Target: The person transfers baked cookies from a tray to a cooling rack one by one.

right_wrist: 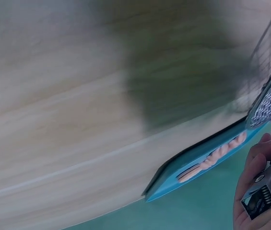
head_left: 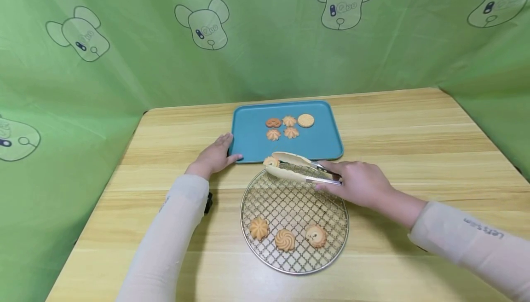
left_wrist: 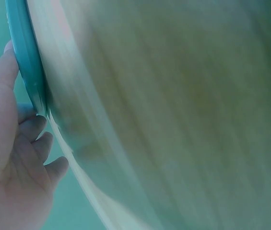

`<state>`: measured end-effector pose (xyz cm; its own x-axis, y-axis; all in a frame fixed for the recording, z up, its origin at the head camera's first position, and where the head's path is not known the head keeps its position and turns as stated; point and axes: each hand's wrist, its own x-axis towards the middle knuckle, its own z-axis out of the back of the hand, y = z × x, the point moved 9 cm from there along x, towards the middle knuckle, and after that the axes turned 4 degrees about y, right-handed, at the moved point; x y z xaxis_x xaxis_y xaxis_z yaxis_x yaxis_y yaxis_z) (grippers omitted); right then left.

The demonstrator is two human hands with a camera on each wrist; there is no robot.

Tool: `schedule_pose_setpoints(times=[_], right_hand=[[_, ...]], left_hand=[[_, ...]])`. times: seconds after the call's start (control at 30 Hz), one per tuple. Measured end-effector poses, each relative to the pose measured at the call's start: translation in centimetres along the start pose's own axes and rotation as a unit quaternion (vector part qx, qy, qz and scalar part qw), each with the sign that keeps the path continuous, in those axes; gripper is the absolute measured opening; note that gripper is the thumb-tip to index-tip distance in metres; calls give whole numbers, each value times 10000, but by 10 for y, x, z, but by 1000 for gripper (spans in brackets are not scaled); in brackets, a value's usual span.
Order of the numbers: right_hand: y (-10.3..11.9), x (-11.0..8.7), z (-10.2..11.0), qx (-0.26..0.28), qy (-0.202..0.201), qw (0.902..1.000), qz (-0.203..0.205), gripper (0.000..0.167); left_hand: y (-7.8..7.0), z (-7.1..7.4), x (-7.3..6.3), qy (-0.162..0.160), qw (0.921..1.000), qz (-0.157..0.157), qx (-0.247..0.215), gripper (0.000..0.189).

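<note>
My right hand [head_left: 362, 183] grips a pair of tongs [head_left: 320, 180] with metal handles and cream tips. Between the tips is a small cookie [head_left: 271, 161], above the far left edge of a round wire rack [head_left: 294, 272] and by the tray's front edge. My left hand [head_left: 214, 157] rests at the front left corner of the blue tray [head_left: 248, 131], thumb along the front rim and fingers along the left side. On the tray lie several cookies, among them a pretzel-shaped cookie [head_left: 273, 122] and a round cookie [head_left: 306, 120].
Near the front of the rack lie a star-shaped cookie [head_left: 259, 228], a swirled cookie [head_left: 285, 240] and a lion-faced cookie [head_left: 316, 236]. The wooden table [head_left: 397, 131] bears rack and tray. A green curtain [head_left: 265, 72] hangs behind and at both sides.
</note>
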<state>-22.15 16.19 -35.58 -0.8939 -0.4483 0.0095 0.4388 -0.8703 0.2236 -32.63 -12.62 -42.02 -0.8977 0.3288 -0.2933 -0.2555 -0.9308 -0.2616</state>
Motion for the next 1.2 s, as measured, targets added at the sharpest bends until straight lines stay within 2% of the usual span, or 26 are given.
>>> schedule_pose_setpoints(times=[0.37,1.07,1.2], right_hand=[[15,-5,-3,160,-16,9996,243,71],[35,-12,-13,19,-131,9951,985,68],[37,-12,-14,-23,-35,9942,1070,69]], left_hand=[[1,0,1,-51,10000,-6,6,83],[0,1,0,-28,10000,-6,31,83],[0,0,0,-13,10000,-7,32,83]])
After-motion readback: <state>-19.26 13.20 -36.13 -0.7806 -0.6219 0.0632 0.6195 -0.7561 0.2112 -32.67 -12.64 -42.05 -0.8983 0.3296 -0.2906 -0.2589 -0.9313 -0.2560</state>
